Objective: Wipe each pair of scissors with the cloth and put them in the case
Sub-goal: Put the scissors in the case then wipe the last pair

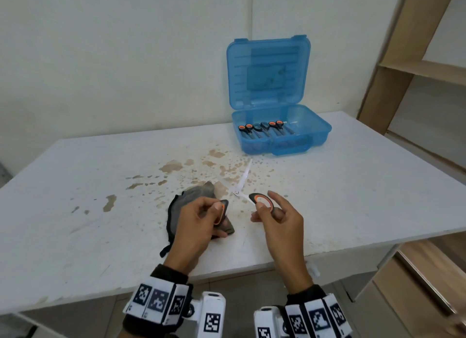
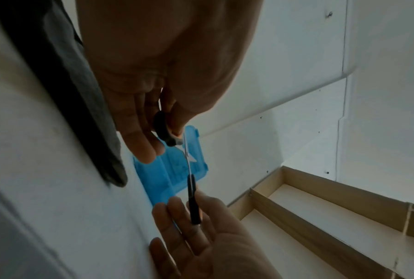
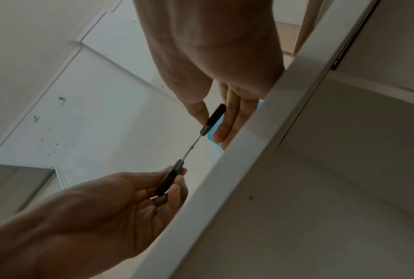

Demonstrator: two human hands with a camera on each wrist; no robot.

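Observation:
A pair of scissors (image 1: 236, 192) with black-and-orange handles is held above the white table (image 1: 353, 186), its blades spread wide. My left hand (image 1: 219, 213) pinches the left handle, and my right hand (image 1: 264, 203) pinches the right handle between thumb and fingers. A grey cloth (image 1: 194, 195) lies crumpled on the table under the left hand. The open blue case (image 1: 315, 133) stands at the back with three pairs of scissors (image 1: 264, 129) lying in its base. In the left wrist view the blades (image 2: 189, 164) run between the two hands, in front of the case (image 2: 167, 173).
Brown stains (image 1: 174, 165) speckle the table's middle between the hands and the case. Wooden shelving (image 1: 416, 68) stands to the right of the table. A white wall is close behind the case. The table's front edge (image 1: 252, 264) is just below my wrists.

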